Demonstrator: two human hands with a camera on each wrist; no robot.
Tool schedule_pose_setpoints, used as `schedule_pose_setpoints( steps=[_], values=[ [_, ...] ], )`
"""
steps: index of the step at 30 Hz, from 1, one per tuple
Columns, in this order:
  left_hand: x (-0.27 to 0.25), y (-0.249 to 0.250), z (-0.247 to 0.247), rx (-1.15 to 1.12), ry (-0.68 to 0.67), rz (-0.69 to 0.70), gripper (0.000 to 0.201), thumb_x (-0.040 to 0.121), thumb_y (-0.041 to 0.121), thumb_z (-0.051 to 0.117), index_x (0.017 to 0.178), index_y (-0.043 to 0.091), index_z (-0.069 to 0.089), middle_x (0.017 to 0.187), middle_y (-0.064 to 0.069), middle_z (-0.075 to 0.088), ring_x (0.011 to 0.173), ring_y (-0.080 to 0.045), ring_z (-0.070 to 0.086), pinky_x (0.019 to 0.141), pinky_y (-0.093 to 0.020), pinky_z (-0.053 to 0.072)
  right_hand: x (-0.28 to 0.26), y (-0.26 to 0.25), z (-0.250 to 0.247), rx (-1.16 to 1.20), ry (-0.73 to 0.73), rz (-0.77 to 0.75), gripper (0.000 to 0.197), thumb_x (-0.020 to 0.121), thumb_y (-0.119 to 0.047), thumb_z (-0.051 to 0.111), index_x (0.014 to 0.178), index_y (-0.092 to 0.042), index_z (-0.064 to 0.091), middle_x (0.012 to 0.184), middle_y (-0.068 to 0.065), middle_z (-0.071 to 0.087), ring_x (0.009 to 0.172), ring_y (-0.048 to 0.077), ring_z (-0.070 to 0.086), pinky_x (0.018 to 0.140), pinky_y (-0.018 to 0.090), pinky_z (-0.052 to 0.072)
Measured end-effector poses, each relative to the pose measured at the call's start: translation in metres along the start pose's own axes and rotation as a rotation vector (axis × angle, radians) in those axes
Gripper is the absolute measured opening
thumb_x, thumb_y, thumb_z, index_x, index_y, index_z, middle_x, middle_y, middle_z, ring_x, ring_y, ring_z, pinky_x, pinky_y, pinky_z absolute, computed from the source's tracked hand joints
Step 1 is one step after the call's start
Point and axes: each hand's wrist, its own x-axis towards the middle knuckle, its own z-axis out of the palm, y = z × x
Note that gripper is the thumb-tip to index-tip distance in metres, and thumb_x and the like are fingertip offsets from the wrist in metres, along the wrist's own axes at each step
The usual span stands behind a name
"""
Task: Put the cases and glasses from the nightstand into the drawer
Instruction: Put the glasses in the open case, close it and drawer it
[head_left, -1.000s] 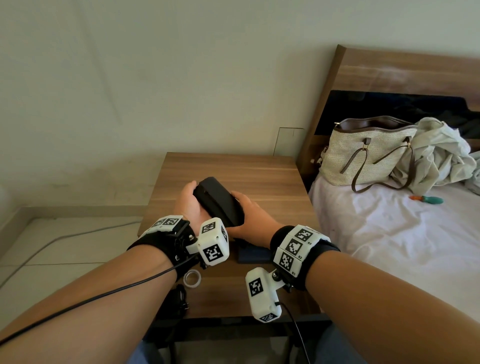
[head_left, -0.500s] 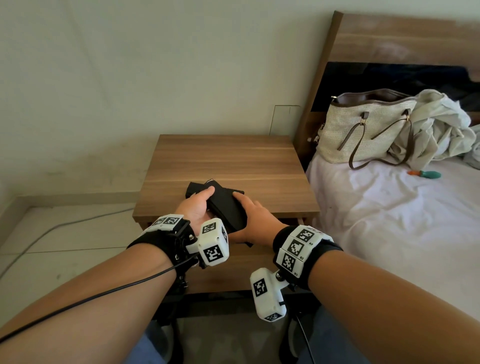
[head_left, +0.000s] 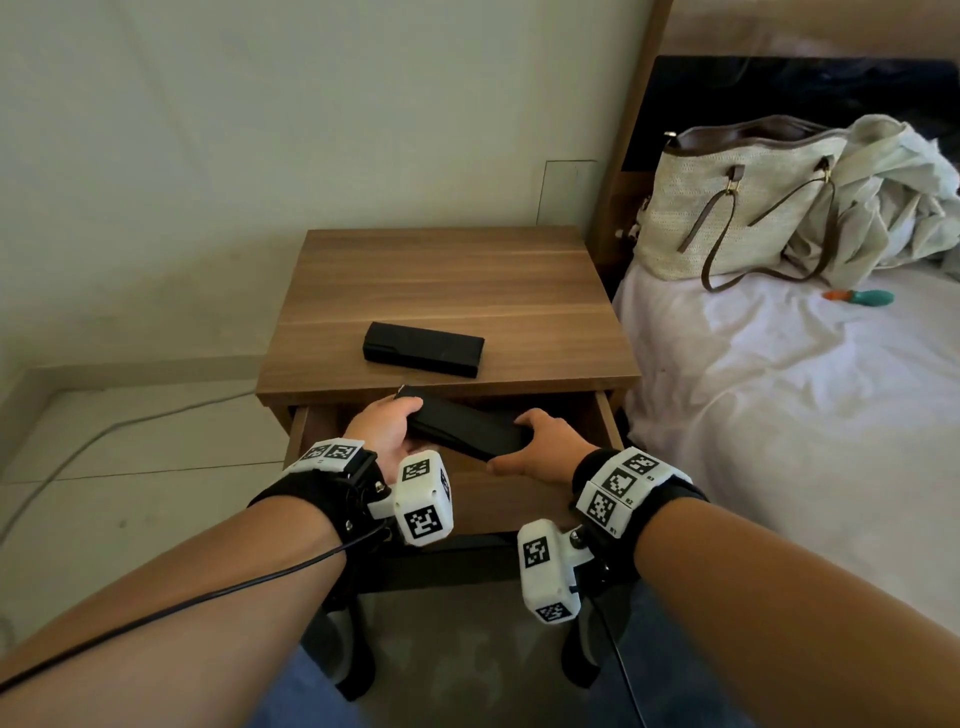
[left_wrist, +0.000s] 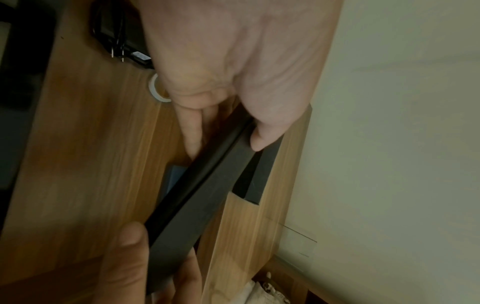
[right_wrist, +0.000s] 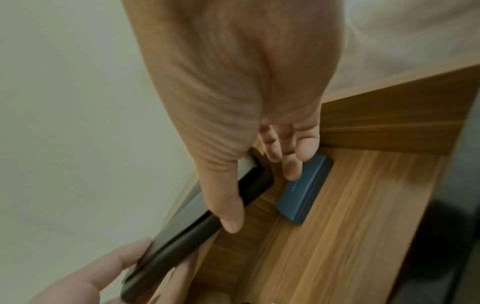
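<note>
black case (head_left: 466, 427) gripped between both hands

Bright, sharp head view; dim, blurred wrist views

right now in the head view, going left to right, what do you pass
cable on the floor → left hand → held black case → right hand → woven handbag → crumpled cloth

Two black cases (head_left: 423, 348) (head_left: 465, 428) — one blue case (right_wrist: 303, 191), one handbag (head_left: 727, 208).
</note>
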Motion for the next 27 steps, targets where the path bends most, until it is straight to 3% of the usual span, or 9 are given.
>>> schedule_pose_setpoints(
  steps=[3,6,9,11,13,17,21,25,27],
  values=[
    [0.008,-0.009,-0.001,0.062,0.0,0.002,0.016,0.096,0.008,0.053,0.111,0.01,0.048,0.092,-0.017,0.058,0.079,-0.031,0.062,0.083,-0.048,0.055,0.005,0.009,0.003,0.078,-0.041,0.071,0.087,0.068,-0.029,0.082,0.14,-0.018,0.034,0.123,0.012,0.057,0.097,0.026,0.063,0.076,0.034,0.057],
    [0.011,-0.015,0.002,0.147,0.005,-0.024,0.003,0.096,0.006,0.053,0.099,0.005,0.052,0.087,-0.017,0.058,0.075,-0.03,0.061,0.079,-0.046,0.054,0.009,0.013,0.003,0.114,-0.088,0.114,0.085,0.074,-0.016,0.077,0.144,-0.013,0.029,0.118,0.017,0.061,0.074,0.022,0.06,0.061,0.031,0.052],
    [0.019,-0.022,0.006,0.235,0.044,-0.046,0.013,0.094,0.006,0.055,0.107,0.002,0.054,0.087,-0.018,0.058,0.086,-0.035,0.062,0.089,-0.049,0.054,0.015,0.021,0.004,0.08,-0.056,0.155,0.086,0.077,-0.019,0.075,0.146,-0.007,0.027,0.132,0.017,0.054,0.104,0.028,0.061,0.085,0.035,0.053],
    [0.024,-0.026,0.008,0.297,0.048,-0.053,0.016,0.095,0.005,0.054,0.111,0.003,0.055,0.092,-0.019,0.06,0.085,-0.033,0.061,0.088,-0.045,0.053,0.02,0.026,0.004,0.147,-0.039,0.209,0.072,0.078,-0.019,0.073,0.139,0.001,0.039,0.133,0.019,0.055,0.115,0.032,0.059,0.095,0.038,0.052],
    [0.032,-0.03,0.009,0.417,0.023,-0.046,0.022,0.095,0.004,0.052,0.117,0.004,0.056,0.107,-0.02,0.064,0.076,-0.026,0.058,0.078,-0.038,0.053,0.025,0.03,0.005,0.278,-0.038,0.276,0.055,0.08,-0.017,0.069,0.128,0.004,0.052,0.131,0.022,0.057,0.119,0.036,0.058,0.099,0.043,0.051],
    [0.054,-0.036,0.012,0.551,0.02,-0.049,0.042,0.095,0.003,0.049,0.137,-0.001,0.047,0.083,-0.006,0.056,0.067,-0.018,0.055,0.052,-0.027,0.048,0.036,0.035,0.004,0.347,-0.033,0.327,0.049,0.087,-0.015,0.059,0.131,0.002,0.051,0.139,0.022,0.051,0.128,0.036,0.05,0.101,0.043,0.047],
    [0.075,-0.041,0.02,0.579,-0.013,-0.086,0.042,0.096,0.004,0.047,0.137,-0.004,0.046,0.129,-0.023,0.057,0.093,-0.026,0.053,0.07,-0.035,0.051,0.054,0.038,0.001,0.317,-0.074,0.384,0.045,0.096,-0.009,0.044,0.138,0.009,0.041,0.145,0.026,0.042,0.135,0.036,0.042,0.103,0.034,0.041],
    [0.09,-0.041,0.029,0.575,-0.035,-0.145,0.034,0.1,0.006,0.042,0.131,-0.006,0.05,0.104,-0.021,0.058,0.113,-0.037,0.058,0.091,-0.038,0.049,0.071,0.035,-0.007,0.181,-0.027,0.411,0.044,0.091,-0.011,0.058,0.131,0.004,0.048,0.139,0.02,0.051,0.129,0.033,0.048,0.104,0.033,0.038],
    [0.096,-0.041,0.031,0.563,-0.04,-0.184,0.029,0.101,0.008,0.041,0.126,-0.004,0.052,0.1,-0.019,0.056,0.109,-0.038,0.06,0.085,-0.04,0.05,0.081,0.041,-0.006,0.009,-0.078,0.34,0.052,0.085,-0.014,0.068,0.13,0.002,0.049,0.137,0.018,0.053,0.127,0.033,0.05,0.105,0.034,0.04]
  ],
)
